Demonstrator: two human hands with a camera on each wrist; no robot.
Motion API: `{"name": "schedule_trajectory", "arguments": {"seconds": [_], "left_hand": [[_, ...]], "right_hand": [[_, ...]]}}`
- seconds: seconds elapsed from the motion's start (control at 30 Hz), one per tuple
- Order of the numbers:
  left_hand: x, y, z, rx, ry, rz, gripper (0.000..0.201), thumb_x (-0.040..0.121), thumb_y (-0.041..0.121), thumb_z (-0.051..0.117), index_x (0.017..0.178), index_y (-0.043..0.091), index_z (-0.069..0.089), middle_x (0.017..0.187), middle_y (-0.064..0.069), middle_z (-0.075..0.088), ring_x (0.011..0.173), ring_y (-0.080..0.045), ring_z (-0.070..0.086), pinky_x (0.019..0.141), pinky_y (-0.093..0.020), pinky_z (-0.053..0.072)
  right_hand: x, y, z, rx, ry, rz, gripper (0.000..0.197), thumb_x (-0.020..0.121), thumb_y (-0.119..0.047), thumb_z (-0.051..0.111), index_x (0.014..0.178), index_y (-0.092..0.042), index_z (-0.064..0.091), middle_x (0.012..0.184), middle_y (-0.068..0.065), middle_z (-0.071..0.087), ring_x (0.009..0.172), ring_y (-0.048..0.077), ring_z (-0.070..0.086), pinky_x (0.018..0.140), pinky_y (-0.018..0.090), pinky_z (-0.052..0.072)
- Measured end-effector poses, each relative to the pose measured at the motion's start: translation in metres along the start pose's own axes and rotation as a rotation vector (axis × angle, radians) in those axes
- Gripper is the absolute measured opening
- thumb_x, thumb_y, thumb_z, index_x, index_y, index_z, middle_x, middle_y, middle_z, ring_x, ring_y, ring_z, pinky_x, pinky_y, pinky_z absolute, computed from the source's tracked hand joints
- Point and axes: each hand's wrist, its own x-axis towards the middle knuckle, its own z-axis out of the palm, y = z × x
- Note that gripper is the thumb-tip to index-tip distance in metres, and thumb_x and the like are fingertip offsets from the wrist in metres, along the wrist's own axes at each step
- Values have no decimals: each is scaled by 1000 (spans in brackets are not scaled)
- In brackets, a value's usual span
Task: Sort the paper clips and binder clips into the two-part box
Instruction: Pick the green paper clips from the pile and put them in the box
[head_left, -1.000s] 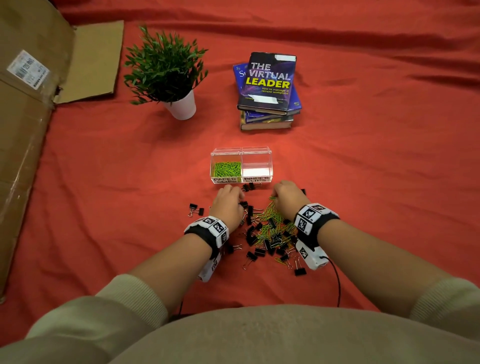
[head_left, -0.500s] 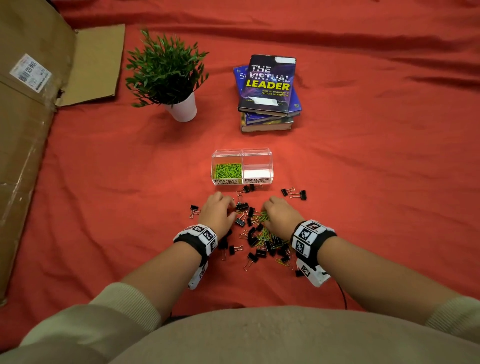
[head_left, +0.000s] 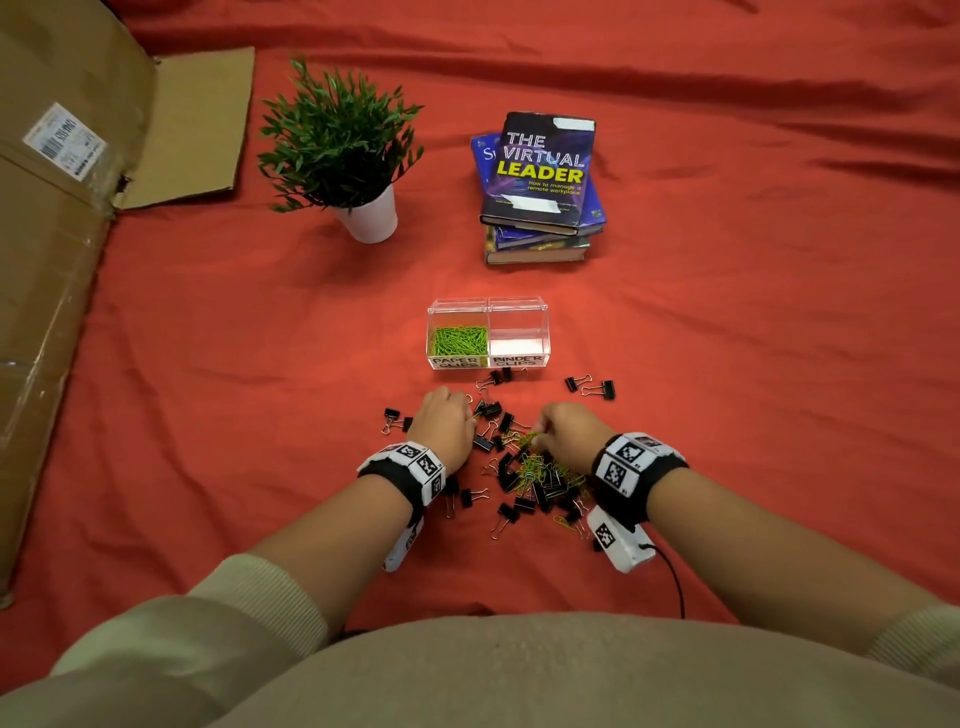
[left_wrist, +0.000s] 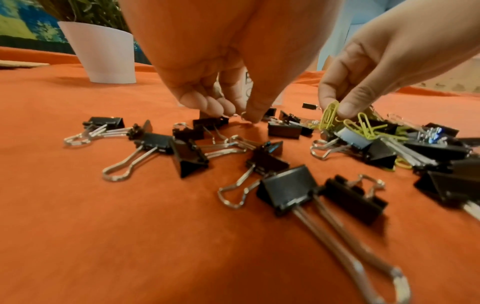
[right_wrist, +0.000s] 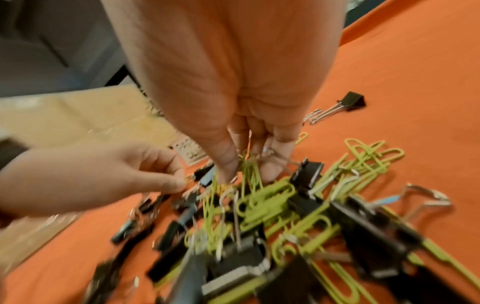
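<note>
The clear two-part box (head_left: 488, 306) stands on the red cloth; its left half, labelled PAPER CLIPS, holds green paper clips (head_left: 460, 340), and the right half, labelled BINDER CLIPS, looks empty. A mixed pile of black binder clips and green paper clips (head_left: 535, 480) lies between my wrists. My left hand (head_left: 470, 415) is at the pile's far left edge, where thumb and fingers (left_wrist: 221, 108) pinch the wire handle of a black binder clip (left_wrist: 210, 123). My right hand (head_left: 537, 439) pinches several green paper clips (right_wrist: 249, 170), lifted slightly off the pile.
Two stray binder clips (head_left: 592, 387) lie right of the box, and another pair (head_left: 392, 418) left of my left hand. Farther back are a potted plant (head_left: 363, 218) and a stack of books (head_left: 540, 192). Flattened cardboard (head_left: 57, 234) covers the left side.
Both hands drew back from the box front toward me, onto the pile. The right hand now pinches green paper clips, and two binder clips right of the box are uncovered.
</note>
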Motion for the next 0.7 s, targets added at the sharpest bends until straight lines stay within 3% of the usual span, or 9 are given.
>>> {"name": "schedule_trajectory", "arguments": {"seconds": [0.07,0.17,0.33,0.4,0.47,0.5,0.6,0.7], "left_hand": [[-2,2,-4,-157,-3,-44,6,92,15,51,90,10,53,96,-6,54,89,-22,52,78,-32,43],[-2,9,-9,-341,-57,-65,4,93,10,48,92,13,49,84,-5,58,68,-17,53,61,-29,44],[3,28,-4,-282,-170,56,20,95,10,37,110,22,43,80,-10,63,56,-20,51,53,-36,45],[6,38,0,-199,-190,136,20,96,11,36,110,19,47,92,-6,62,72,-20,58,66,-37,50],[9,44,6,-110,-212,197,18,97,14,36,107,14,52,106,-8,59,94,-25,57,85,-40,49],[11,45,9,-60,-225,209,18,98,18,37,107,12,52,109,-9,57,99,-27,56,89,-41,47],[14,38,13,55,-233,201,17,97,18,45,111,11,51,114,-11,54,103,-30,55,91,-45,47],[15,25,7,94,-185,163,16,94,14,47,110,11,50,114,-10,54,103,-31,54,90,-44,47]], "right_hand": [[-3,5,-8,175,12,-9,7,88,-18,62,91,-12,61,84,1,65,67,13,57,65,27,52],[-6,13,-22,435,-22,-5,9,86,-14,65,94,-12,62,90,8,69,70,16,59,71,33,55],[-12,27,-35,798,-85,30,22,90,-6,56,112,-7,59,85,9,64,64,16,58,59,24,54],[-14,30,-37,924,-87,52,23,94,-1,47,116,-1,56,82,9,58,66,17,57,58,23,53],[-14,31,-38,1005,-78,84,21,97,-3,42,113,3,54,78,9,55,65,18,55,57,24,51],[-13,31,-38,1018,-69,98,19,98,-5,41,109,1,55,77,8,54,64,17,54,57,24,50],[-11,37,-38,987,-43,133,13,96,-14,48,98,-5,56,77,8,54,61,16,54,57,26,48],[-6,44,-38,777,32,152,8,93,-17,54,92,-11,59,78,5,58,61,15,55,59,27,50]]}}
